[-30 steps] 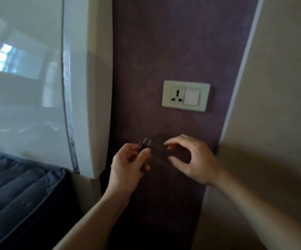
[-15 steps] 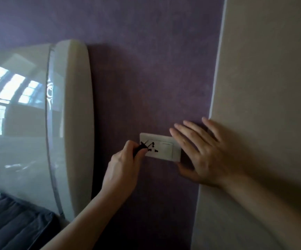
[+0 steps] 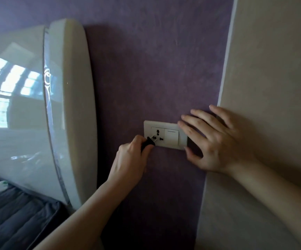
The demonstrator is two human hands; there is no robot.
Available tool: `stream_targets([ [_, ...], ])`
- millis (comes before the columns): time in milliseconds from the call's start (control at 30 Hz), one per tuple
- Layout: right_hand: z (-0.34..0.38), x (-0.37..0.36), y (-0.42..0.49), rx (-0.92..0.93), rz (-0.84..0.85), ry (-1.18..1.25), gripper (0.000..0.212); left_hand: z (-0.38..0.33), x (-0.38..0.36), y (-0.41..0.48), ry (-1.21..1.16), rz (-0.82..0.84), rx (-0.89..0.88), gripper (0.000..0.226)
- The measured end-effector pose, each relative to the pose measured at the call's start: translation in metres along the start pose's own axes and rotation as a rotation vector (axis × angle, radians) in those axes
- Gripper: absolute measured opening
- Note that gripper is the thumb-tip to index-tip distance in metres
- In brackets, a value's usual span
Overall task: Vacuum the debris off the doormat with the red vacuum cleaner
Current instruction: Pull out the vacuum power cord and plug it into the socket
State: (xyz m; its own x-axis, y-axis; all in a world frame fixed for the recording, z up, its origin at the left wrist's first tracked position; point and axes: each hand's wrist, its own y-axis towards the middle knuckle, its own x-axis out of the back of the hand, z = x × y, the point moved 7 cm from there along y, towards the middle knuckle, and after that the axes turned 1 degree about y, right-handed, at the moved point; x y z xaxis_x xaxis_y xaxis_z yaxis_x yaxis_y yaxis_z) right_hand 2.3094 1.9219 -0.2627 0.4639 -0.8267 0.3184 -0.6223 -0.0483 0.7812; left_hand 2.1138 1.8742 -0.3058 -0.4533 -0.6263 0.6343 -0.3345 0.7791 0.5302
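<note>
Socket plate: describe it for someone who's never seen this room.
Find the purple wall strip beside the glossy white curved panel. Low on it, where the left hand holds a black plug, sits the white rectangular socket plate. It alone carries dark pin holes beside a white rocker switch.

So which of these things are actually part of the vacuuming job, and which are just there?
Part of the job:
- black plug, pinched in the left hand
- wall socket, where the prongs point
- right hand, fingers straight, flat at the socket plate's right edge

Just there:
- glossy white panel
- dark quilted bedding
- purple wall
</note>
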Motion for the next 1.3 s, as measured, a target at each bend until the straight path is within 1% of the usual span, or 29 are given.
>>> stream_targets([
  [100,0.002,0.003,0.003,-0.009,0.056,-0.02,0.049,-0.001,0.005,0.0,0.074,-0.019,-0.016,0.02],
  [233,-0.018,0.022,0.004,-0.112,0.073,-0.1,0.059,-0.005,0.007,0.001,0.101,-0.004,-0.032,0.024],
  [400,-0.023,0.007,-0.006,-0.047,0.136,-0.3,0.075,-0.007,0.004,0.002,0.095,-0.028,-0.065,0.031],
  [533,-0.022,0.005,-0.008,-0.006,0.142,-0.296,0.081,-0.01,0.0,0.003,0.095,-0.053,-0.107,0.033],
  [633,-0.021,0.006,-0.007,0.01,0.161,-0.306,0.083,-0.011,-0.002,0.005,0.076,-0.04,-0.098,0.033],
  [733,-0.02,0.005,-0.006,0.004,0.15,-0.301,0.082,-0.011,-0.002,0.006,0.07,-0.033,-0.109,0.033],
  [1067,-0.021,0.002,-0.01,0.005,0.143,-0.306,0.082,-0.014,-0.007,0.007,0.054,-0.088,-0.167,0.031],
  [1300,-0.021,0.0,-0.01,0.006,0.139,-0.316,0.081,-0.02,-0.009,0.015,0.106,-0.086,-0.15,0.037],
])
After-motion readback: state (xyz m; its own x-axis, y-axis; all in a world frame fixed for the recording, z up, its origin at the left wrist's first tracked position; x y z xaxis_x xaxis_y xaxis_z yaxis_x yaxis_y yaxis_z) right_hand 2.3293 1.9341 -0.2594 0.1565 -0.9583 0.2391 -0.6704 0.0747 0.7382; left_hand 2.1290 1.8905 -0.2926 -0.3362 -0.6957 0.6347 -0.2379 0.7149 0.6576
